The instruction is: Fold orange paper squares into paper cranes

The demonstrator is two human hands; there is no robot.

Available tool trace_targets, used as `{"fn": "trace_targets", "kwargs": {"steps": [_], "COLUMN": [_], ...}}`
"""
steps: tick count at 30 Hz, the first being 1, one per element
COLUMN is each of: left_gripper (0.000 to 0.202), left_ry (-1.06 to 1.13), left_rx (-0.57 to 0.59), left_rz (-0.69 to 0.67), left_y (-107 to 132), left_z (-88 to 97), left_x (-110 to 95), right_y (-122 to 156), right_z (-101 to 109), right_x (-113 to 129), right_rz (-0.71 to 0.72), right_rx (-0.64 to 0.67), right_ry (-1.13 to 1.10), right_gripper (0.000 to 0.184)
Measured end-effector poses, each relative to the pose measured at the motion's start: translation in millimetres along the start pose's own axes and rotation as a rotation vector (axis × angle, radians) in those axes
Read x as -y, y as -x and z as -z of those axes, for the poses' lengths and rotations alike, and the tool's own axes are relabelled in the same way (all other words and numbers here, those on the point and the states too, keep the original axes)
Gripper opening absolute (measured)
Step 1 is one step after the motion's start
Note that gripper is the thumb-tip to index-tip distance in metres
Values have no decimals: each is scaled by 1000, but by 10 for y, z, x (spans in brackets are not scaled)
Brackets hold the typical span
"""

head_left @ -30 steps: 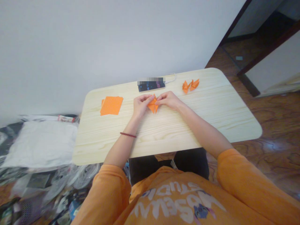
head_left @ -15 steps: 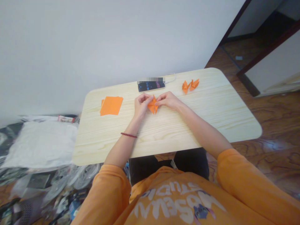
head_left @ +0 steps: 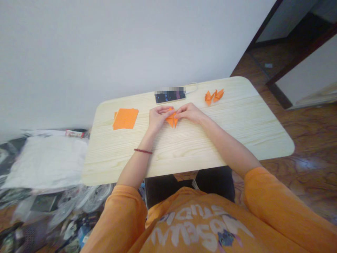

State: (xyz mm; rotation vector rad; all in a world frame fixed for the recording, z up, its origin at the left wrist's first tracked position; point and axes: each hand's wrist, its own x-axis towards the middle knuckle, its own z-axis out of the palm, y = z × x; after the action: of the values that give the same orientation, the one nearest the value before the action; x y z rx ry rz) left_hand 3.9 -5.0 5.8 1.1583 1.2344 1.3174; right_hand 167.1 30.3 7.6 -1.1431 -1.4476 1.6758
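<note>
I am recording two hands at work on the pale pine-grain table (head_left: 223,138). My left hand (head_left: 158,117) and my right hand (head_left: 189,113) are both pinching one folded orange origami piece (head_left: 171,118), which is sitting at the table's middle, just above the surface or resting on it; I cannot tell which. Each grip is narrow, fingertips closed on the top of the piece, with the two hands nearly meeting across it. Left of my left hand, well within reach, lies one stack of orange paper squares (head_left: 125,118); at least two sheets are showing, but I cannot confirm the exact count. Beyond my hands, one smartphone (head_left: 170,97) is lying with its screen lit and one white cable (head_left: 193,86) is leading from it. To the right are two further folded orange origami figures (head_left: 209,97) (head_left: 219,94), touching each other. One dark red beaded bracelet (head_left: 143,151) is circling my left wrist, and two orange sleeves (head_left: 273,207) are covering my upper arms.
</note>
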Motion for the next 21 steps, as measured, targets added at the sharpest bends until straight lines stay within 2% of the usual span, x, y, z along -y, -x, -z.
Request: {"fn": "trace_targets", "kwargs": {"steps": [12,21], "left_gripper": [35,24], "left_ry": [5,-31], "left_rx": [-47,-82], "left_rz": [-33,-47], "left_y": [-14,-19], "left_z": [-15,-10], "left_x": [47,23], "right_y": [21,13], "right_z": [9,-12], "right_x": [14,1], "right_rz": [-13,-5], "right_rx": [60,68], "right_ry": [-78,-41], "right_gripper": [25,20]}}
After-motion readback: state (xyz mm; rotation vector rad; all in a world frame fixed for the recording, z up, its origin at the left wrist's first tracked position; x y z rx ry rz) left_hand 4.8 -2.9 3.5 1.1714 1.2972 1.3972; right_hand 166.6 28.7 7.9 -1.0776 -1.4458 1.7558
